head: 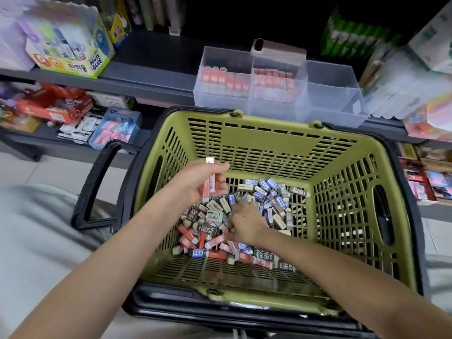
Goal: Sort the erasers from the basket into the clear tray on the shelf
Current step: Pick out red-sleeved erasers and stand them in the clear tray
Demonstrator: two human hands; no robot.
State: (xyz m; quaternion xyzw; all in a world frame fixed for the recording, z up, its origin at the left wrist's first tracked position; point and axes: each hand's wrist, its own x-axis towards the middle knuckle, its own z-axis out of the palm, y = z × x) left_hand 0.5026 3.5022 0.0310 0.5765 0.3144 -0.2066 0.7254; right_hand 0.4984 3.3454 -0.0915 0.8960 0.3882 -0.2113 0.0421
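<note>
While most erasers (274, 199) lay heaped in the basket (362, 145), I logged the tray (327, 111) on the shelf (151, 57) as partly filled: red ones in two compartments, the third bare. Left grip (200, 179) clasped a few red erasers above the heap. Right grip (244, 222) dug into it, fingers curled, catch unclear. Judged: early stage, bulk remaining.

On my feed the left hand (200, 178) and right hand (244, 223) are bare, and so are both forearms (110, 260) along all that shows. Pale grey cloth (36, 228), soft and loosely creased, covers the person at lower left; the same grey peeks in at the right edge.
</note>
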